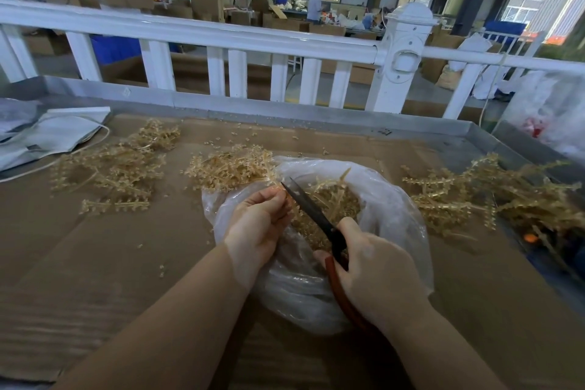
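My right hand (376, 275) grips black scissors (311, 210) by their red handles, with the blades pointing up and left over a clear plastic bag (395, 218). My left hand (258, 218) pinches a small piece of tan plastic sprue at the blade tips, its fingers curled. The bag lies open on the cardboard and holds a heap of cut tan plastic pieces (332, 199).
Tan plastic sprue strips lie in piles at the left (110, 171), the centre (228, 168) and the right (493, 196) of the cardboard-covered table (126, 263). White bags (47, 133) sit at the far left. A metal rim and a white fence (221, 38) bound the far side.
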{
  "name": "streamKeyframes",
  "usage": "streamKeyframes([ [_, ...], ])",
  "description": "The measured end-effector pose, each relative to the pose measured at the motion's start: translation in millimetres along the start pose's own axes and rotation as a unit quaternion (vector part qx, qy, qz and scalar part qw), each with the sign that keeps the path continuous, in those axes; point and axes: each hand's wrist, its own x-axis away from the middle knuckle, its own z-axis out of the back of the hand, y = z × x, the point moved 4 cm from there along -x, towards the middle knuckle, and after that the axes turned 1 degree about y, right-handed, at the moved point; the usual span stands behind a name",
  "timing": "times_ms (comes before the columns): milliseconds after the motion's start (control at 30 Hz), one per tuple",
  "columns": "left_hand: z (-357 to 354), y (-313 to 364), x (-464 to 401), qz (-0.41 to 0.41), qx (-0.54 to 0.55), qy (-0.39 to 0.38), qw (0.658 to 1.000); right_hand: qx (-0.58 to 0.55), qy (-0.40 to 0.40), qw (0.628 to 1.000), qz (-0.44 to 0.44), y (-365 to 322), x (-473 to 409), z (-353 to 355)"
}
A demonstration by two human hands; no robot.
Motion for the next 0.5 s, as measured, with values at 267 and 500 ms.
streamKeyframes([
  [267,-2.3,0.2,0.4,-0.008,-0.005,-0.006,1.0,0.034,-0.014,0.999,0.002,-5.9,0.8,2.0],
  [500,-2.1,-1.1,-0.6,-0.011,-0.017,0.001,1.0,0.059,-0.022,0.998,0.0,-10.1,0.2,-0.2],
])
